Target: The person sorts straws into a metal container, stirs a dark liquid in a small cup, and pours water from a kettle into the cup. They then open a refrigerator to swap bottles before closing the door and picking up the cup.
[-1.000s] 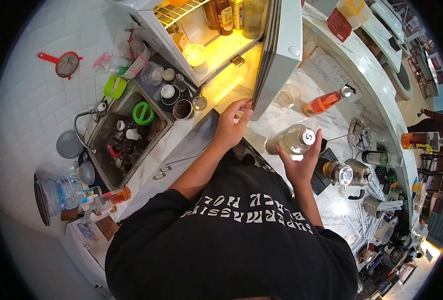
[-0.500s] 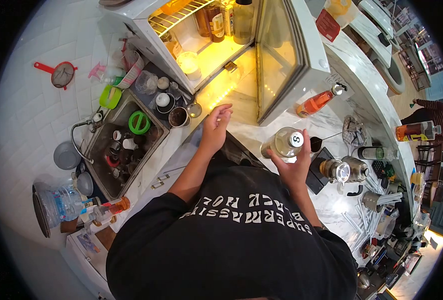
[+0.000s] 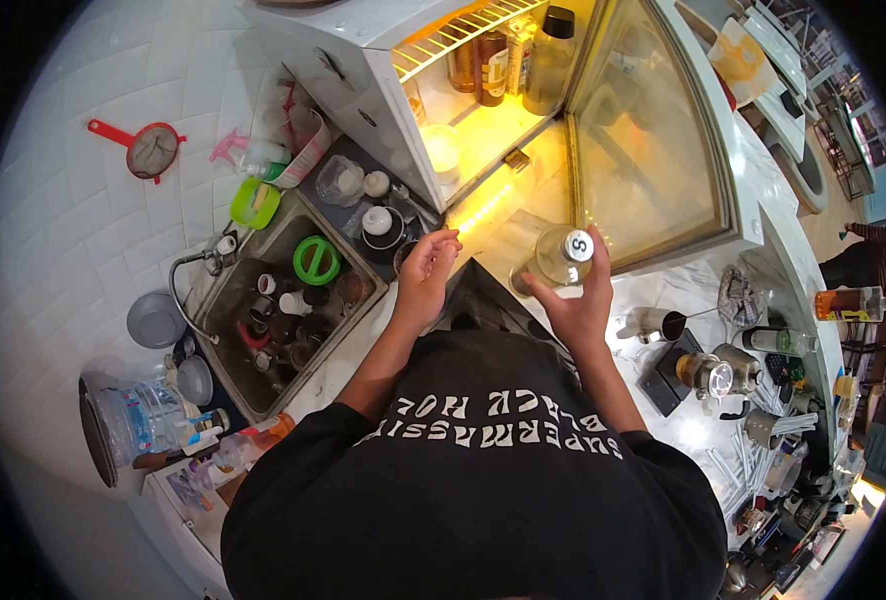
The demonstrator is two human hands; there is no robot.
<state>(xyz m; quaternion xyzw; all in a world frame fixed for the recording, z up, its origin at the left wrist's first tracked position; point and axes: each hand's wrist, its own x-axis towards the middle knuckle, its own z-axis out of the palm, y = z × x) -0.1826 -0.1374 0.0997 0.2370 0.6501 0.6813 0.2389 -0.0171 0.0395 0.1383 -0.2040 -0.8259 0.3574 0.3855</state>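
A clear glass bottle (image 3: 553, 262) with a white cap marked "S" is held upright in my right hand (image 3: 575, 308), thumb on one side and fingers on the other. It is over the marble counter, in front of the open mini fridge (image 3: 493, 200). Only a little of what is inside the bottle can be made out. My left hand (image 3: 425, 283) is empty, its fingers loosely bent, near the fridge's front corner and the dark mat beside the sink. The fridge's glass door (image 3: 648, 140) stands swung out to the right.
Bottles (image 3: 493, 70) stand in the lit fridge. At left is a sink (image 3: 263, 300) holding several dirty cups. A metal jug (image 3: 656, 323), a black scale (image 3: 671, 375) and a glass server (image 3: 708, 375) sit on the right counter. The door's edge juts over the counter.
The bottle and my right hand have moved left, closer to the fridge opening. My view has turned, so the fridge shows further right and its door now hides the orange-red bottle on the counter.
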